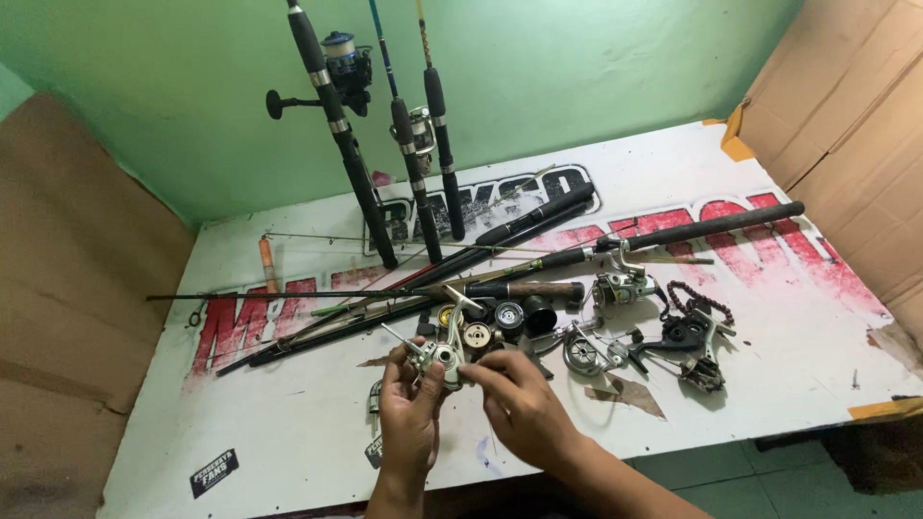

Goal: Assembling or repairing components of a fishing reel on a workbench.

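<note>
My left hand (409, 415) grips a small silver fishing reel body (437, 356) just above the front of the white table (288, 432). My right hand (519, 399) touches the same reel from the right, fingertips pinched on its side. A thin handle arm sticks out of the reel to the upper left. Just beyond the hands lie several loose reel parts: round spools (478, 334), a black cup (538, 313) and a silver rotor (582, 354).
Several fishing rods (500, 274) lie across the table; three more stand against the green wall (615, 67), one with a black reel (344, 65). Another reel (623, 285), black parts (694, 344) and a bead chain (700, 300) lie to the right. Cardboard sheets (846, 125) flank the table.
</note>
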